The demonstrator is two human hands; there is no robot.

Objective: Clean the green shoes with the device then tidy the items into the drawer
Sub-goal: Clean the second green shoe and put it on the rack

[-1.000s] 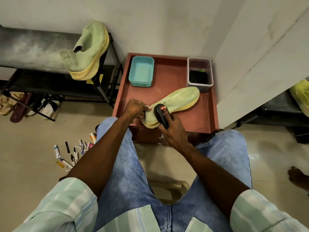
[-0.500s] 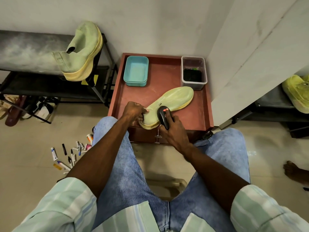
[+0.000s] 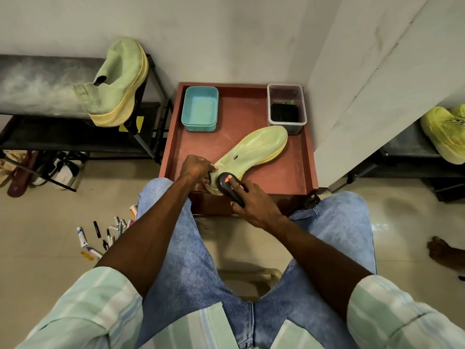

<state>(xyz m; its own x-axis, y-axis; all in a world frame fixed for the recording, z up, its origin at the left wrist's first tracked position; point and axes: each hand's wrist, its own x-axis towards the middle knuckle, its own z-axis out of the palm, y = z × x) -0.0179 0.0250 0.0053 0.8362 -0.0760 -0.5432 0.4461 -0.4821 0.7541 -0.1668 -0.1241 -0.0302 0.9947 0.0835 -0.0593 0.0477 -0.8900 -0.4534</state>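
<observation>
Change: compared with a second ago, the black device head sits nearer the heel tip of the shoe, and the left hand's grip on the heel is the same.
Shoe on table: pale green shoe with a yellowish sole lies sole-up on the low red-brown table with a raised rim; its long axis runs diagonally, heel at the table's near edge toward the left, toe toward the far right corner.
Shoe look: the sole is smooth, dull green, with a small dark hole near mid-length and a yellow rim.
Left hand: left hand clasps the heel end, fingers curled round it.
Right hand: right hand grasps the black oval handheld device with an orange button, forefinger lying along its top; the device head touches the heel.
Far edge: teal rectangular plastic tray toward the left, clear plastic box with dark contents at the right corner, just beside the toe.
Second shoe: matching green shoe stands tilted on the dark metal rack left of the table.
Floor: scattered pens and tubes lie left of the person's knee.
</observation>
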